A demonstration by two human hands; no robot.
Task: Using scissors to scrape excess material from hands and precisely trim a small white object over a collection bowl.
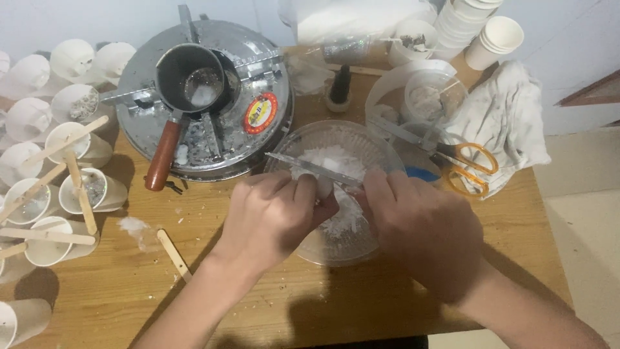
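A: What do the fingers do at this moment?

B: The left hand (274, 213) has its fingers closed around a small white rounded lump (323, 187); only the tip of the lump shows between thumb and forefinger. The right hand (420, 226) is curled shut on one end of a thin, flat metal blade (310, 166), which points to the left and lies across the top of the lump.

A: And where is the lump?

B: It is held just above the clear, round plastic bowl (381, 145), and white flakes and crumbs (336, 158) are piled in that bowl.

A: How far is the work, in your judgement?

B: It looks to be in the middle. A good heap of flakes is in the bowl already, but the lump is not used up. To the left, several white paper cups (48, 249) have flat wooden sticks (81, 192) laid across them, and one more stick (173, 253) lies loose on the wooden table (258, 310).

A: What is hard to see?

B: Most of the lump is hidden in the fist, and the blade's handle is covered by the right palm. The dark pan with a red-brown handle (190, 81) on the round metal stove (258, 58) holds something pale, but what it is cannot be told. The orange-handled scissors (465, 165) lie partly on a white cloth (510, 123).
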